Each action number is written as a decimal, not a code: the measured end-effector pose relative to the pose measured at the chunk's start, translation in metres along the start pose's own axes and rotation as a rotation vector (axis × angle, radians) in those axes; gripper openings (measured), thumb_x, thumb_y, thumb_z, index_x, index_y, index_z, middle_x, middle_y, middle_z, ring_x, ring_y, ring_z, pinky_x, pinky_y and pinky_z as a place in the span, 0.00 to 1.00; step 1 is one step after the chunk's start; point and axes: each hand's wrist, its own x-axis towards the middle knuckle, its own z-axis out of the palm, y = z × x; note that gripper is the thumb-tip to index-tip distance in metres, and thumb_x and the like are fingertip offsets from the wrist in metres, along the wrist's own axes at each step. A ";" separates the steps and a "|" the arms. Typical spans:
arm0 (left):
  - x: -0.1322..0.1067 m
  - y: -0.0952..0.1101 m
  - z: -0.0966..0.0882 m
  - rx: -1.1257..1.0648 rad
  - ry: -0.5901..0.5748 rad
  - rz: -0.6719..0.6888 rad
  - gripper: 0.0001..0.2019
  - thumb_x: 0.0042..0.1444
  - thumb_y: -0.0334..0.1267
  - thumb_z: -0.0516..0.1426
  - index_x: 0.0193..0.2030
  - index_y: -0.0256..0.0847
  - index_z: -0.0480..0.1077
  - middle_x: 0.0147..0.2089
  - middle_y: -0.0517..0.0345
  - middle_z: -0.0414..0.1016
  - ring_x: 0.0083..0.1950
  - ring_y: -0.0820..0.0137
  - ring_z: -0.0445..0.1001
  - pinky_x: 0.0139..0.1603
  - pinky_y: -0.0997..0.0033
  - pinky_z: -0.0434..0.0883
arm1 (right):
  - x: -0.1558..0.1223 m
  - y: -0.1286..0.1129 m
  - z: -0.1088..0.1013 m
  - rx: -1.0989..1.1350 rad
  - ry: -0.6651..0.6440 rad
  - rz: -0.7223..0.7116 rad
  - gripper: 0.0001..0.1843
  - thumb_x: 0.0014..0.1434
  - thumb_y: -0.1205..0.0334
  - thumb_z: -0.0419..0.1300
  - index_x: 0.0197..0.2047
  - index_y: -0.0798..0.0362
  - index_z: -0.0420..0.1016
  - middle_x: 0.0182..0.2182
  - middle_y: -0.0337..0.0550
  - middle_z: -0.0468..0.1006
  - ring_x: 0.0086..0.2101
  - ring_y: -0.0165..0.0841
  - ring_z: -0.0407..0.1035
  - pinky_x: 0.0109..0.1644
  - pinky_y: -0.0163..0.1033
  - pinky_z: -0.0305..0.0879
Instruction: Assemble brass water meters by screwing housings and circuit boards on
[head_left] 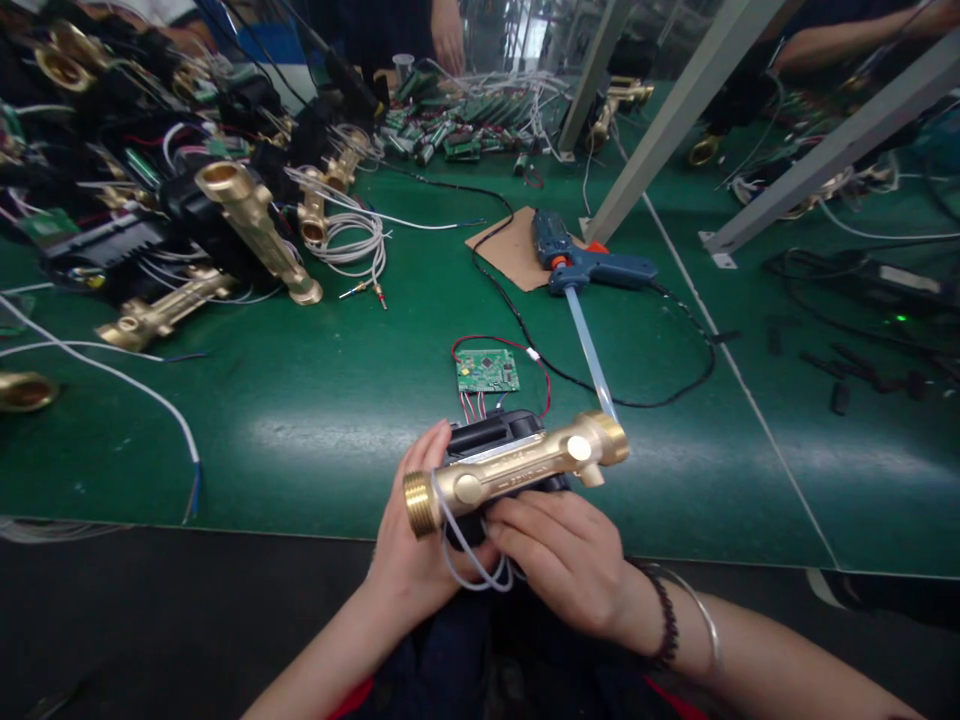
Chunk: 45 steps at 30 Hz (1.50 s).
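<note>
My left hand [409,555] is wrapped around the threaded end of a brass pipe body [517,470] with a black housing [495,435] behind it, held just over the near table edge. My right hand [562,555] is closed under the pipe, its fingers pinching the white wires [469,560] that loop down from it. Thin red and dark wires run from the black housing up to a small green circuit board [487,371] lying on the green mat [315,420].
A blue glue gun [592,268] rests on a cardboard piece [510,250], its black cord looping across the mat. Several brass pipe assemblies [255,225] with wires pile at the left. Grey metal frame legs [675,110] stand at the right. Another person's hand [448,35] shows at the far side.
</note>
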 end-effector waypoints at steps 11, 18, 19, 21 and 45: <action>0.002 0.001 -0.001 -0.029 -0.021 -0.030 0.50 0.40 0.43 0.66 0.66 0.43 0.43 0.63 0.41 0.58 0.63 0.51 0.60 0.60 0.46 0.65 | -0.002 0.000 -0.030 0.059 -0.241 0.091 0.19 0.69 0.68 0.41 0.43 0.58 0.73 0.33 0.46 0.78 0.34 0.32 0.71 0.39 0.36 0.70; 0.001 0.000 0.000 -0.041 -0.024 -0.027 0.51 0.40 0.48 0.67 0.66 0.43 0.43 0.62 0.41 0.59 0.62 0.50 0.61 0.59 0.45 0.65 | 0.007 0.007 -0.025 0.021 -0.216 0.023 0.18 0.68 0.69 0.43 0.39 0.58 0.74 0.32 0.45 0.80 0.31 0.30 0.71 0.34 0.35 0.68; 0.001 -0.001 0.000 -0.045 -0.025 -0.028 0.51 0.40 0.48 0.67 0.66 0.43 0.43 0.62 0.41 0.59 0.62 0.50 0.61 0.59 0.46 0.65 | 0.005 0.006 -0.022 0.018 -0.190 0.032 0.17 0.67 0.70 0.44 0.39 0.58 0.74 0.32 0.45 0.80 0.30 0.30 0.71 0.33 0.35 0.67; 0.000 -0.001 0.000 -0.047 -0.025 -0.022 0.50 0.41 0.49 0.66 0.66 0.43 0.43 0.62 0.41 0.59 0.63 0.51 0.61 0.60 0.47 0.65 | 0.003 0.005 -0.017 0.016 -0.172 0.064 0.15 0.65 0.73 0.46 0.39 0.57 0.74 0.32 0.44 0.80 0.29 0.31 0.70 0.31 0.36 0.65; 0.000 0.001 -0.006 -0.128 -0.090 -0.083 0.46 0.48 0.55 0.61 0.67 0.48 0.41 0.66 0.44 0.54 0.67 0.52 0.55 0.63 0.45 0.61 | -0.025 -0.012 -0.009 0.057 -0.082 0.174 0.11 0.64 0.73 0.50 0.38 0.59 0.74 0.29 0.45 0.78 0.29 0.32 0.67 0.30 0.37 0.61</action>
